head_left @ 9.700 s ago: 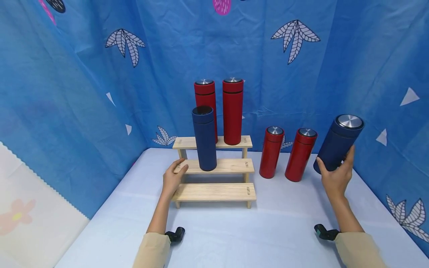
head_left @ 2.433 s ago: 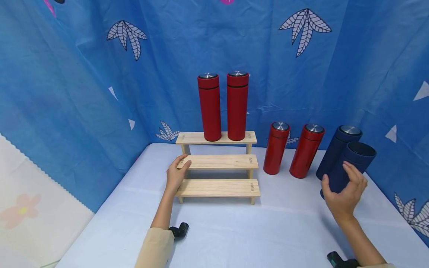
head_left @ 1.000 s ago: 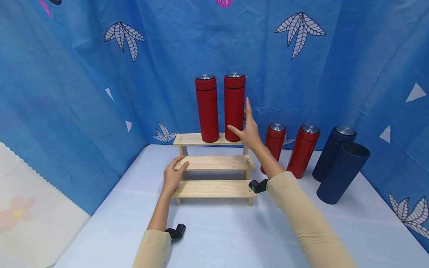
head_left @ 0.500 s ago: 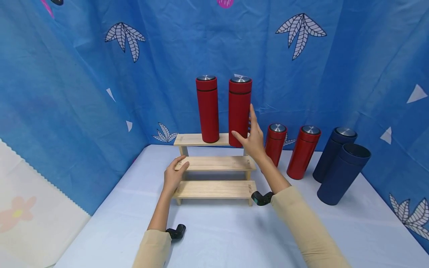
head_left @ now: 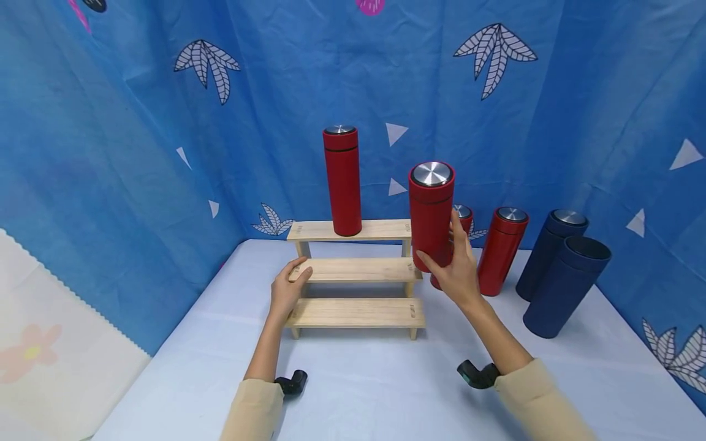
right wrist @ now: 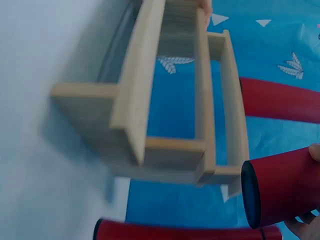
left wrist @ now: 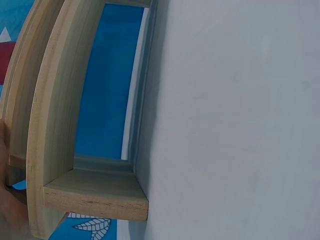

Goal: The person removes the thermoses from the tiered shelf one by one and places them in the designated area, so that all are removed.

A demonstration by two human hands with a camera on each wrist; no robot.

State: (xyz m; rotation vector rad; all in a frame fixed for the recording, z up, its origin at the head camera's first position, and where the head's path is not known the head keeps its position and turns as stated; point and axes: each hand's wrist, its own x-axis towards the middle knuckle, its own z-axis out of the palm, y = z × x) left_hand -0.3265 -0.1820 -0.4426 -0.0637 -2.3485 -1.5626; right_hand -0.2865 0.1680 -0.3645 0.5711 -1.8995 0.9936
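- overhead, the right hand [head_left: 460,275] grips a red flask [head_left: 431,214] upright in the air, beside the wooden step shelf [head_left: 353,269]; the left hand [head_left: 287,293] rests relaxed on its middle step.
- left wrist: shelf [left wrist: 55,150] edge against the worktop [left wrist: 235,120]; grip barely seen.
- right wrist: flask [right wrist: 282,192] base, fingertips [right wrist: 315,151] curled around it.

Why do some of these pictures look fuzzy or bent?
Head view: sharp and evenly lit, with glare on the held red flask's steel cap. Left wrist view: the wooden shelf bows from lens distortion. Right wrist view: the shelf looks softly blurred.
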